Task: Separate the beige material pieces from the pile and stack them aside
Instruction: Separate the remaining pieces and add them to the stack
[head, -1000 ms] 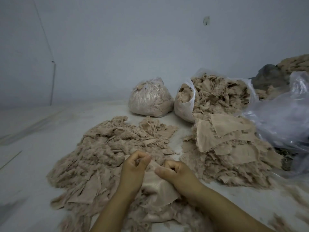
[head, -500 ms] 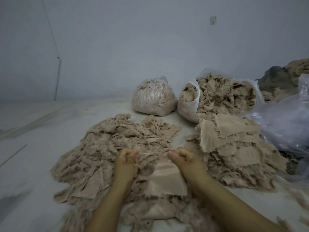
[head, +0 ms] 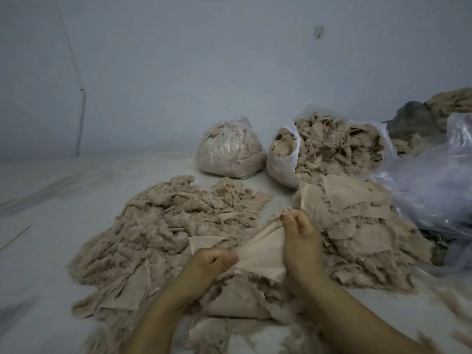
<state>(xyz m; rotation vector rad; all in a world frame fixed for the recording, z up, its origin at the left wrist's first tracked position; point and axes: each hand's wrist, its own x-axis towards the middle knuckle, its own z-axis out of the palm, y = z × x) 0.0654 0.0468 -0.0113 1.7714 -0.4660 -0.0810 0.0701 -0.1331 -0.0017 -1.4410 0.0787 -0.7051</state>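
A big ragged pile of beige scraps [head: 158, 226] spreads over the pale floor in front of me. Both hands grip one smooth beige piece [head: 263, 254] above the pile's near edge. My left hand [head: 207, 264] is clenched on its lower left edge. My right hand [head: 300, 236] pinches its upper right corner between thumb and fingers. The piece is stretched taut between them. To the right lies the stack of flat beige pieces [head: 357, 226], just beyond my right hand.
A tied clear bag of scraps [head: 229, 149] and an open white bag overflowing with scraps [head: 332, 149] stand by the wall. Crumpled clear plastic [head: 434, 185] lies at the right, with dark cloth [head: 411, 118] behind it.
My right hand has lifted the piece's corner up and to the right. My left hand has pulled back towards me, and the piece is now stretched diagonally.
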